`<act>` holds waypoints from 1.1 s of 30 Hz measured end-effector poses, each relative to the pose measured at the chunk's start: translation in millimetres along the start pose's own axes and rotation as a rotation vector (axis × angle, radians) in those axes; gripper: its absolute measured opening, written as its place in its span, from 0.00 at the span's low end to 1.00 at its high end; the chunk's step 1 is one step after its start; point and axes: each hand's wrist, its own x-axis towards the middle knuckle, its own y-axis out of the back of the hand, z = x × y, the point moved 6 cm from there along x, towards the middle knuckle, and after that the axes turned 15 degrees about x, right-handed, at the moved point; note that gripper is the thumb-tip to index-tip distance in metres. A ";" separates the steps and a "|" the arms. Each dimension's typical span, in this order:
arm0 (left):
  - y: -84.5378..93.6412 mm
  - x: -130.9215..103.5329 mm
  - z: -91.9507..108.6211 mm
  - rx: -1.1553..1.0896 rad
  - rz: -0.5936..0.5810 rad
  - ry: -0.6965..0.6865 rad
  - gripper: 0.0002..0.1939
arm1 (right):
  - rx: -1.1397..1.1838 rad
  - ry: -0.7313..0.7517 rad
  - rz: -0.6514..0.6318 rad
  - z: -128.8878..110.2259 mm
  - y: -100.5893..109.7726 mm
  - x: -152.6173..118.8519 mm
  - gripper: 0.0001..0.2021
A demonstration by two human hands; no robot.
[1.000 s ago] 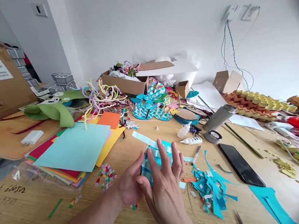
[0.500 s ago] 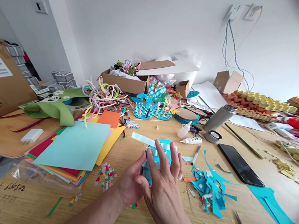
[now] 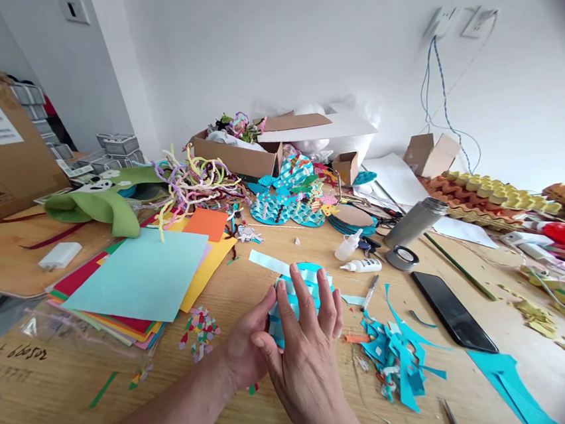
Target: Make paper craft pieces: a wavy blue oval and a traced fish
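Observation:
A bright blue disc (image 3: 310, 267) with pale blue paper strips across it is in front of me, low over the table. My left hand (image 3: 248, 342) holds it at its left edge, thumb on the near side; the other fingers are hidden, apparently beneath. Spread flat over its face is my right hand (image 3: 302, 340), fingers apart and covering much of the disc. A pale blue paper strip (image 3: 269, 262) lies just beyond the disc's upper left, and another strip end (image 3: 353, 300) shows to its right.
Left stands a stack of coloured paper (image 3: 139, 279), with paper bits (image 3: 201, 333) beside it. To the right are glue bottles (image 3: 362, 266), a pen (image 3: 371, 293), blue scraps (image 3: 401, 357), a phone (image 3: 453, 312) and a grey flask (image 3: 416, 221). Pipe cleaners (image 3: 199, 180) lie behind.
My right hand has shifted very slightly left over the disc, its fingers still spread. The left hand keeps its hold, and the things on the table stay where they were.

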 end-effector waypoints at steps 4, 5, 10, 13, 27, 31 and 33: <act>-1.7 -0.4 -0.3 0.006 0.007 0.007 0.26 | 0.038 -0.022 0.021 -0.7 1.7 1.9 0.28; -1.8 -0.9 -0.5 0.009 0.019 0.007 0.26 | 0.043 -0.026 0.024 -1.0 1.9 2.3 0.28; -4.2 -2.5 0.6 0.030 0.023 -0.011 0.25 | 0.040 -0.028 0.016 -1.5 1.7 3.3 0.26; -3.3 -1.9 1.4 0.026 0.024 -0.006 0.26 | 0.035 -0.028 0.019 -0.5 2.3 3.8 0.26; 1.5 -1.8 -2.7 -0.014 0.032 0.030 0.28 | 0.012 -0.037 0.016 -0.3 -0.8 4.0 0.26; 1.5 -0.7 -2.5 0.003 0.006 0.000 0.28 | 0.004 -0.030 0.017 -1.4 -2.2 3.9 0.27; 1.6 -0.5 -2.5 0.013 0.003 -0.007 0.27 | 0.000 -0.025 0.014 -1.8 -2.8 3.8 0.27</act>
